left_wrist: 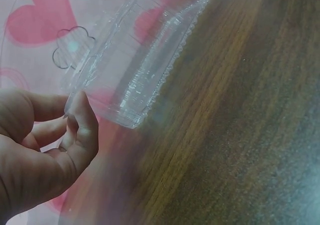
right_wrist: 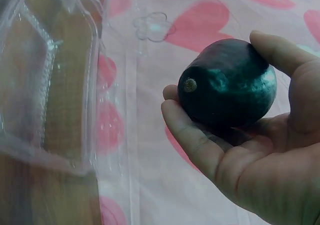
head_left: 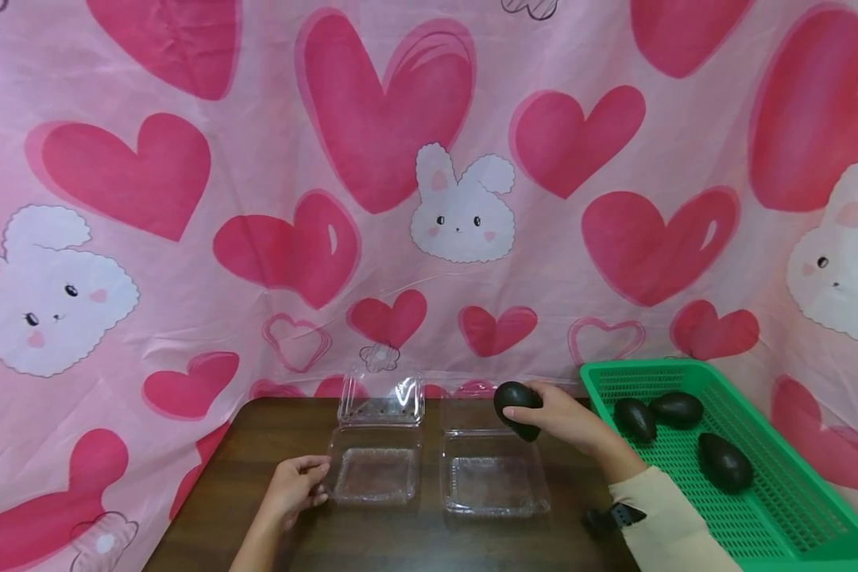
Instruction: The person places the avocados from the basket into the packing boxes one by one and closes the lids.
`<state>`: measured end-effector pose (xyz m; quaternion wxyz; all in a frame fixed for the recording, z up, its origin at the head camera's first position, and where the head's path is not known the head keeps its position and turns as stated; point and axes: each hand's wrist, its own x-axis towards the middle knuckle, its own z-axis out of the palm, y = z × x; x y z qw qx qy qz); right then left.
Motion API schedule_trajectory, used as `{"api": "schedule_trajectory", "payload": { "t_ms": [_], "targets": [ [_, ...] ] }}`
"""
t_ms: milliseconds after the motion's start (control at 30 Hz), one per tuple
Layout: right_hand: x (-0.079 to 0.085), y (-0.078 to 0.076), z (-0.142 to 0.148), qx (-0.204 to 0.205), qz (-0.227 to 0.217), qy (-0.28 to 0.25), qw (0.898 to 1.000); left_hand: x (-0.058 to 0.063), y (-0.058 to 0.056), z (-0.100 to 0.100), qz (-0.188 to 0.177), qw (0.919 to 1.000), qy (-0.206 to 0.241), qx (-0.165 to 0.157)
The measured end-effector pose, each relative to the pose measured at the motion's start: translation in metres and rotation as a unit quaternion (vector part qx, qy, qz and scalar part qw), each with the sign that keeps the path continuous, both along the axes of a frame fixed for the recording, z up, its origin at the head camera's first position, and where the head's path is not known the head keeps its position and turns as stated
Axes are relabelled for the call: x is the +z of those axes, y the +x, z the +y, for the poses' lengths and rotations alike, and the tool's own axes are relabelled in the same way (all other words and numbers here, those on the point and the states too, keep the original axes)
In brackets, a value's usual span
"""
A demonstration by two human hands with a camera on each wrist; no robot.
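Observation:
A dark avocado is held up in my right hand, above the back of the right clear plastic clamshell box. In the right wrist view, thumb and fingers curl round the avocado, its stem end showing. My left hand pinches the left rim of the other clear plastic clamshell box between thumb and finger, as the left wrist view shows at the box's edge. Both boxes stand with lids raised at the back, and nothing is seen inside either.
To the right stands a green plastic basket with three avocados in it, one of them an avocado near the middle. The brown wooden table ends at a pink heart-and-rabbit cloth behind.

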<state>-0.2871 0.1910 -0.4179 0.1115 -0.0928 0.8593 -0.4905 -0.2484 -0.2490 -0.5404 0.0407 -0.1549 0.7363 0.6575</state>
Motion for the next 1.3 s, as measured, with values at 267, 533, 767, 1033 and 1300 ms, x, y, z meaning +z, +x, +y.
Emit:
{"api": "schedule_trajectory", "payload": {
  "t_ms": [267, 533, 767, 1033, 1300],
  "targets": [
    [-0.007, -0.006, -0.024, -0.009, -0.017, -0.034, 0.999, 0.003, 0.000, 0.001, 0.001, 1.0000, 0.000, 0.000],
    [-0.015, -0.010, -0.042, 0.003, -0.019, -0.037, 0.999, 0.002, -0.001, 0.001, 0.000, 1.0000, -0.002, 0.000],
    [-0.024, -0.009, -0.060, 0.001, -0.042, -0.084, 0.996, 0.003, 0.001, 0.001, -0.003, 1.0000, -0.007, 0.000],
    [-0.029, -0.009, -0.084, 0.012, -0.057, -0.136, 0.989, 0.001, 0.002, 0.002, 0.002, 1.0000, -0.007, -0.001],
    [-0.033, -0.011, -0.103, 0.044, -0.065, -0.127, 0.989, 0.000, 0.001, 0.001, 0.006, 0.9999, -0.009, 0.000]
  ]
}}
